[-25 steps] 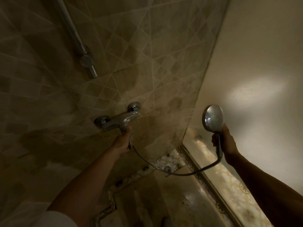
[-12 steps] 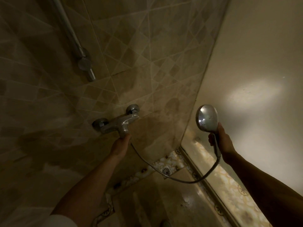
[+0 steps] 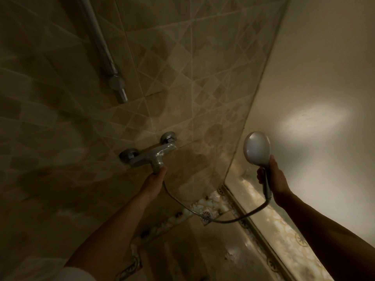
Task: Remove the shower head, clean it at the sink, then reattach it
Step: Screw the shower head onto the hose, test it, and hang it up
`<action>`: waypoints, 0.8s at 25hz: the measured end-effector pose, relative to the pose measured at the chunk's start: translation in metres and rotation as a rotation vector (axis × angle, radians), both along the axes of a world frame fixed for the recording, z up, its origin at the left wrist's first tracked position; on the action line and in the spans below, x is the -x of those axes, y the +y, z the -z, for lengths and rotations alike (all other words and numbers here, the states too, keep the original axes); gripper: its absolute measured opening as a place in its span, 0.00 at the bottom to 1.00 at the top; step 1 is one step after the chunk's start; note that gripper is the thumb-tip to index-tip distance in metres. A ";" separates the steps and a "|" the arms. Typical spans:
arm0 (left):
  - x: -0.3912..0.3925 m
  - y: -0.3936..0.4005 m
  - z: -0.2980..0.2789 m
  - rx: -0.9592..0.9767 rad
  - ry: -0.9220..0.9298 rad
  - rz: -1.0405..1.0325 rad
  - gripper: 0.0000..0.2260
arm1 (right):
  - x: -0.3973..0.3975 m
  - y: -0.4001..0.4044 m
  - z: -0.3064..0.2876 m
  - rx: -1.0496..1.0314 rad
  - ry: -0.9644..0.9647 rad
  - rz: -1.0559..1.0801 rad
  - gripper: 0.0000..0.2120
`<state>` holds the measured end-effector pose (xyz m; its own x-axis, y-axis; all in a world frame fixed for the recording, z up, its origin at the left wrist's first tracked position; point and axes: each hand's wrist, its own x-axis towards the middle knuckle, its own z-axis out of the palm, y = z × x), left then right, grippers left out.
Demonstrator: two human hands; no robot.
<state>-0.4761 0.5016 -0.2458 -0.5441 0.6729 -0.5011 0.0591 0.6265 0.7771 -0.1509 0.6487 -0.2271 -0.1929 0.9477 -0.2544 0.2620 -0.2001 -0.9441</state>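
While right hand (image 3: 274,177) grips shower head (image 3: 257,148), left hand (image 3: 155,179) seemingly holds hose fitting.

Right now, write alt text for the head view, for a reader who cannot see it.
In a dim tiled shower, the right hand holds a round shower head upright by its handle, while the left hand grips the hose connection under the wall mixer tap. The hose sags in a loop between them, and a chrome riser rail runs up the wall above.
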 end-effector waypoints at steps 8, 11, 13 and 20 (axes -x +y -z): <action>0.018 -0.013 -0.017 -0.015 0.091 0.191 0.19 | 0.042 -0.025 -0.025 -0.059 -0.015 -0.070 0.31; 0.026 -0.020 -0.033 -0.001 0.295 0.231 0.19 | 0.062 -0.036 -0.039 -0.117 -0.022 -0.129 0.36; 0.035 -0.023 -0.045 0.012 0.450 0.188 0.18 | 0.078 -0.045 -0.053 -0.134 -0.036 -0.139 0.36; 0.047 -0.005 -0.104 -0.421 0.448 0.302 0.12 | 0.124 -0.058 -0.087 -0.182 0.024 -0.164 0.31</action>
<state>-0.5234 0.4961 -0.1414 -0.3960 0.9158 0.0666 0.5565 0.1817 0.8107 -0.2748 0.5909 -0.1403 -0.3517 0.9330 -0.0755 0.2541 0.0176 -0.9670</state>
